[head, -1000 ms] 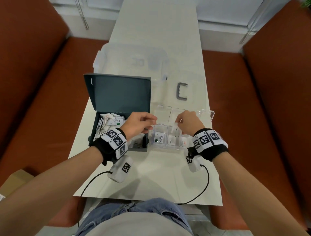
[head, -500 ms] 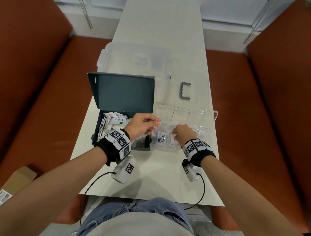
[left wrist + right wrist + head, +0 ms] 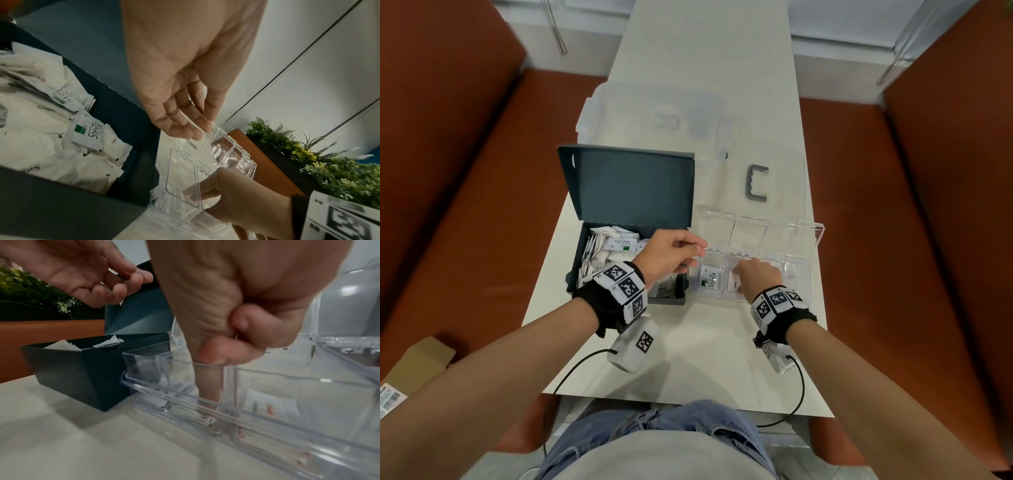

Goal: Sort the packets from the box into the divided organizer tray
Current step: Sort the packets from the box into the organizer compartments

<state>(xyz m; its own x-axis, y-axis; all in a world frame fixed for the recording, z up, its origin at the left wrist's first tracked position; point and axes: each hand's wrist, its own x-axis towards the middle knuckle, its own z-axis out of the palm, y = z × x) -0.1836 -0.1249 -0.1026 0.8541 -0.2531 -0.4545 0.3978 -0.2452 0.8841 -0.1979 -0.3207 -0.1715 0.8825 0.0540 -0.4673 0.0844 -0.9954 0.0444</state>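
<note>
A dark blue box (image 3: 571,277) stands open at the left, with several white packets (image 3: 616,245) inside. To its right lies the clear divided tray (image 3: 799,274), lids folded back. A Stevia packet (image 3: 710,279) lies in the first compartment. A white packet (image 3: 735,285) lies in the second. My right hand (image 3: 756,274) is in that second compartment: one digit (image 3: 207,391) reaches straight down onto the packet, the others curl. My left hand (image 3: 698,250) hovers between box and tray, thumb and fingertips (image 3: 197,129) pinching a thin clear lid edge.
A large translucent bin (image 3: 654,116) sits behind the box, and a grey handle (image 3: 758,183) lies behind the tray. A packet with red print (image 3: 267,408) lies in the third compartment. Orange benches flank the narrow table. A cardboard box (image 3: 417,363) sits at lower left.
My right hand came down from above the tray into the second compartment with a white packet and now presses there. The left hand has stayed by the tray's left lid.
</note>
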